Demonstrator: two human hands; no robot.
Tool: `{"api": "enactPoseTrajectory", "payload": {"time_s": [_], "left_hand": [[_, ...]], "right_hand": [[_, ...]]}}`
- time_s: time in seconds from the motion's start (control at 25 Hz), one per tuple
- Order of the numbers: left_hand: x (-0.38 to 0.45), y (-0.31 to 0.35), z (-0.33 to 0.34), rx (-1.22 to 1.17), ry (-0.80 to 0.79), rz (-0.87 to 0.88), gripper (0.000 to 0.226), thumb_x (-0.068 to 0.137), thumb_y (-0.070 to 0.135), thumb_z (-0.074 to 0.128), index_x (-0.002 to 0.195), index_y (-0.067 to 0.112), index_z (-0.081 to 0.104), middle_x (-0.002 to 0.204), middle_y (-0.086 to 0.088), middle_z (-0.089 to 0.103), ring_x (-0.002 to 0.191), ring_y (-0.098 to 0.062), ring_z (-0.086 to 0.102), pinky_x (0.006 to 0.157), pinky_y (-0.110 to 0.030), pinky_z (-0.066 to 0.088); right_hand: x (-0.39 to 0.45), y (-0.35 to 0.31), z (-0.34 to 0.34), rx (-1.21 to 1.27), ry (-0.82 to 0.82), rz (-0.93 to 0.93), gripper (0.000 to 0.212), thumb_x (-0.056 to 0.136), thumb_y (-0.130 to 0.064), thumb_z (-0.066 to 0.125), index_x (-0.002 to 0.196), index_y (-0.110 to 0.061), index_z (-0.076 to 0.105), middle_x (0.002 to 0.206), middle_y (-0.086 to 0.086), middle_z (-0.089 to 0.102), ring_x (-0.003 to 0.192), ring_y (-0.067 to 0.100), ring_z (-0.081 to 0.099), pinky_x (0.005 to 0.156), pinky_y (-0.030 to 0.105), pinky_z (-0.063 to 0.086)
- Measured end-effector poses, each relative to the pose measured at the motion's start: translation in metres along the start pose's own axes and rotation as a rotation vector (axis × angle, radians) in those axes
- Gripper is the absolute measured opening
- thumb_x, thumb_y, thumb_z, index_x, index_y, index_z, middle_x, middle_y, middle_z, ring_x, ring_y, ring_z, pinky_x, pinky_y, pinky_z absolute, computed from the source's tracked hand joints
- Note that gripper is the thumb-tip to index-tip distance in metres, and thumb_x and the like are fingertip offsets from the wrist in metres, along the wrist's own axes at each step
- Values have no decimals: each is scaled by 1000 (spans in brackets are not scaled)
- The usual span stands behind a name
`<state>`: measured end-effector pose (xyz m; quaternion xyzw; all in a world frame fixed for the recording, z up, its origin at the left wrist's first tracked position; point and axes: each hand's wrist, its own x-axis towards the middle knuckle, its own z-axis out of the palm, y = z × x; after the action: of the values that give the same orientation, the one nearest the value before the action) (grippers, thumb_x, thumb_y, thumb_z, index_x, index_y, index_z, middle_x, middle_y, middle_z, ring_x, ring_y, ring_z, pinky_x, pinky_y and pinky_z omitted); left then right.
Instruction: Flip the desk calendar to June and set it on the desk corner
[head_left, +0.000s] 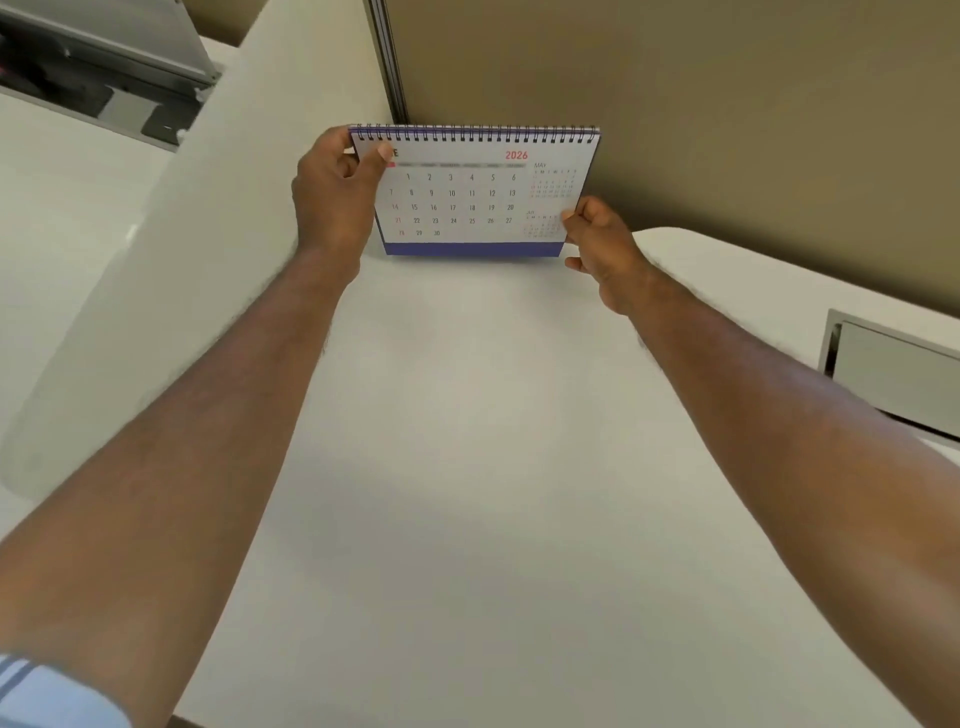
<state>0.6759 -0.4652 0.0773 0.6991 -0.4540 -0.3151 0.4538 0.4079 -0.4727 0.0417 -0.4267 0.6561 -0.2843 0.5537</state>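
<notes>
A spiral-bound desk calendar with a blue base strip stands at the far end of the white desk, close to the tan partition. Its facing page shows 2026, days 1 to 30, and small May and July grids at the right. My thumb covers most of the month name. My left hand grips the calendar's top left corner, thumb on the page. My right hand pinches its lower right edge. The base looks to be at the desk surface; I cannot tell whether it touches.
A tan partition wall with a grey metal post backs the desk. A white panel slants along the left. A grey recessed hatch sits in the desk at the right edge. Dark equipment lies at the upper left.
</notes>
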Motion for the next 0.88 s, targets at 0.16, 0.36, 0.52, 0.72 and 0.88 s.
{"api": "enactPoseTrajectory", "payload": {"time_s": [0.16, 0.36, 0.52, 0.72, 0.88], "left_hand": [[-4, -25, 4, 56, -11, -11, 22, 103, 36, 59, 119, 23, 64, 108, 10, 75, 94, -5, 72, 75, -21, 62], [0, -32, 4, 76, -30, 26, 30, 103, 31, 58, 129, 18, 61, 121, 3, 75, 102, -9, 72, 76, -16, 59], [2, -33, 7, 75, -32, 29, 31, 104, 31, 59, 131, 17, 59, 122, 3, 74, 100, -8, 72, 72, -12, 58], [-1, -40, 11, 74, -45, -33, 37, 104, 27, 60, 138, 16, 52, 124, 0, 71, 102, -11, 70, 65, -6, 55], [-14, -49, 15, 48, -44, -79, 55, 103, 24, 62, 152, 18, 37, 146, -5, 56, 128, -15, 59, 86, -15, 60]], "right_hand": [[7, 18, 11, -27, 6, 28, 21, 108, -26, 45, 128, -22, 52, 126, -8, 59, 112, 14, 55, 97, 37, 51], [8, 22, 20, -7, 47, 21, 28, 108, -27, 45, 136, -23, 48, 123, -11, 57, 101, 10, 55, 95, 35, 53], [10, 21, 20, -4, 57, 19, 28, 108, -27, 45, 136, -22, 48, 122, -10, 57, 108, 12, 54, 97, 37, 52], [14, 21, 21, -1, 46, 47, 30, 108, -24, 44, 139, -22, 43, 130, -7, 55, 118, 15, 52, 101, 41, 53], [10, 31, 15, -18, 98, 68, 39, 108, -22, 45, 145, -29, 37, 146, -3, 49, 135, 22, 47, 104, 40, 51]]}}
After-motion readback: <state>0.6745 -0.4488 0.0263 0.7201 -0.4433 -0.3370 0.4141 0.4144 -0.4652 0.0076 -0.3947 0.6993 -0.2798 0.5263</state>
